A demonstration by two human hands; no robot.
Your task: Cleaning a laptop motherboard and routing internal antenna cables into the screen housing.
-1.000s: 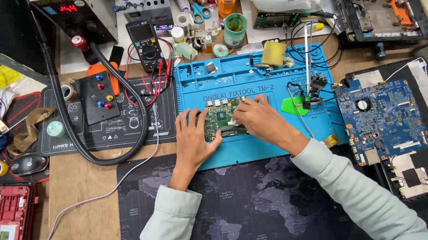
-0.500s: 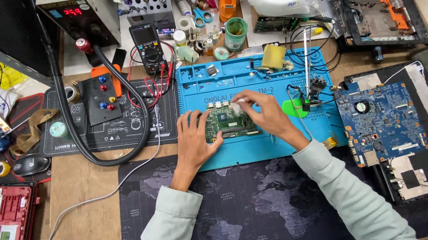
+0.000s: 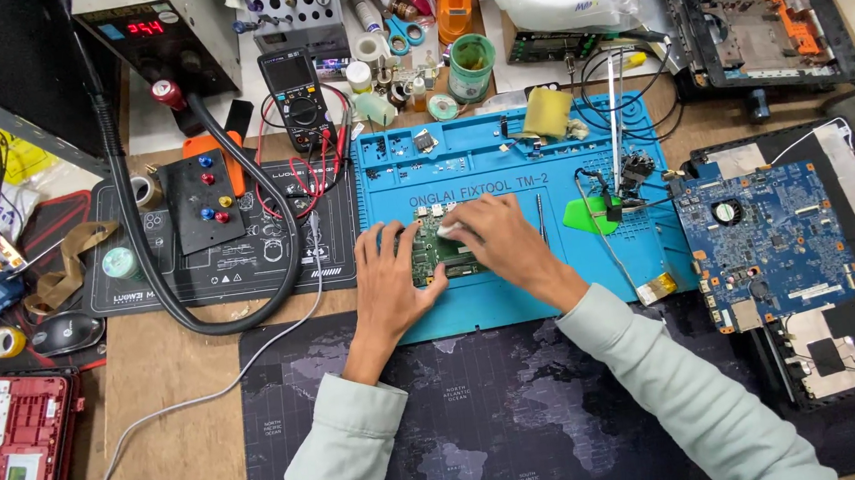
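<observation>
A small green circuit board [image 3: 439, 254] lies on the blue repair mat [image 3: 570, 270] in the head view. My left hand [image 3: 390, 278] rests flat at the board's left edge and steadies it. My right hand [image 3: 498, 240] lies over the board's right side, fingers pinched on a small white wad [image 3: 450, 230] pressed against the board's top. Both forearms wear pale green sleeves.
A large blue laptop board [image 3: 764, 242] sits at the right. A multimeter [image 3: 299, 94], a black control box [image 3: 202, 196], a thick black hose [image 3: 251, 302], a bench supply [image 3: 157, 33], a yellow sponge [image 3: 546, 111] and a green cup [image 3: 473, 66] surround the mat.
My right hand slid from the board's right side up over it to its upper edge. The left hand stayed by the board's left edge.
</observation>
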